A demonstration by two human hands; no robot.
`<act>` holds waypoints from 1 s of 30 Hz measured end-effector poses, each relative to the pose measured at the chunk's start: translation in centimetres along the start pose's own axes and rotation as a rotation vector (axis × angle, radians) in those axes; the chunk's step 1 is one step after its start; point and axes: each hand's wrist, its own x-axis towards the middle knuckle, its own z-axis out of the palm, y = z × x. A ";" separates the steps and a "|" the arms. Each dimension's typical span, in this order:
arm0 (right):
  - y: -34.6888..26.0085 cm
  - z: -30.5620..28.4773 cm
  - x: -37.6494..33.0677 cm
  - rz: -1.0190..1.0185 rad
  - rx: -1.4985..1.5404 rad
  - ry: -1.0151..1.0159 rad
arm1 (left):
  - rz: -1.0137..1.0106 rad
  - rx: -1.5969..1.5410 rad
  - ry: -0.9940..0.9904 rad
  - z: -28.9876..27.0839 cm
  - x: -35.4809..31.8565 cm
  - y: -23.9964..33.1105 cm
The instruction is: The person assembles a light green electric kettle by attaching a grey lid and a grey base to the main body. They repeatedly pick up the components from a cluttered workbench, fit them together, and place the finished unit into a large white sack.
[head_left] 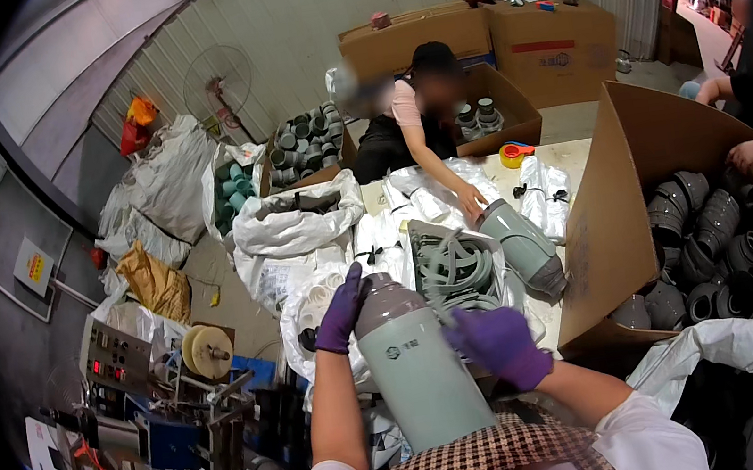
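Observation:
A large pale grey-green thermos flask (418, 372) with a darker grey shoulder leans upright against my checked apron (482, 459). My left hand (342, 314), in a purple glove, grips the shoulder near its top from the left side. Beside the flask's right side is my right hand (502, 344), also gloved in purple; motion smears its fingers, so I cannot tell whether it touches the flask. A second thermos flask (518, 240) lies tilted on the table ahead, with a co-worker's hand (471, 199) at its far end. Grey strap-like plastic parts (455, 267) fill a container just beyond my flask.
White sacks (299, 221) of parts stand left of the table (566, 158). On the right, an open cardboard box (600, 234) holds many dark grey cups, and another person reaches into it. A machine with reels (206, 351) stands near my left arm.

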 end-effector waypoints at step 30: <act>-6.3 -1.8 6.9 -0.054 0.559 -0.244 | 0.327 -0.224 -0.093 -0.2 -8.2 1.6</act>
